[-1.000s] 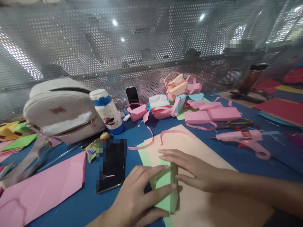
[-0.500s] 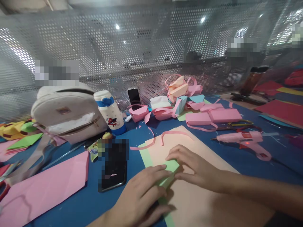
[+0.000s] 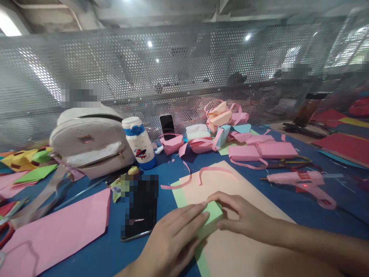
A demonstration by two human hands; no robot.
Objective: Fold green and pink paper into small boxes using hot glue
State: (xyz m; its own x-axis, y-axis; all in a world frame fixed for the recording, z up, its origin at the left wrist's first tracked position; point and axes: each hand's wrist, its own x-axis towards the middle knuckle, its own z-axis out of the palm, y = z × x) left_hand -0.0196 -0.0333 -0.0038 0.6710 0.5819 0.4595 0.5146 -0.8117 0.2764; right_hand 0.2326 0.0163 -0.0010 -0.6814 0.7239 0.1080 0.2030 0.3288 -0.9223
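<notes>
A small folded green paper piece (image 3: 212, 217) is held over peach paper sheets (image 3: 245, 246). My left hand (image 3: 175, 234) grips its near left side, fingers laid over the top and the thumb hidden below. My right hand (image 3: 242, 215) pinches the far right end between thumb and fingers. Beneath the peach sheets, a light green sheet (image 3: 180, 196) shows along the left edge. Two curved pink paper strips (image 3: 217, 168) lie near the top of the sheets.
A black phone (image 3: 141, 211) and pink paper (image 3: 63, 227) lie left. Behind stand a white backpack (image 3: 92, 138) and a bottle (image 3: 140, 144). Pink paper boxes (image 3: 243, 152) lie at the back; a pink glue gun (image 3: 302, 181) rests right, its cord trailing off.
The whole view has shifted, so things appear lower. My left hand's fingers have drawn closer together on the green piece, and more of its top and side shows.
</notes>
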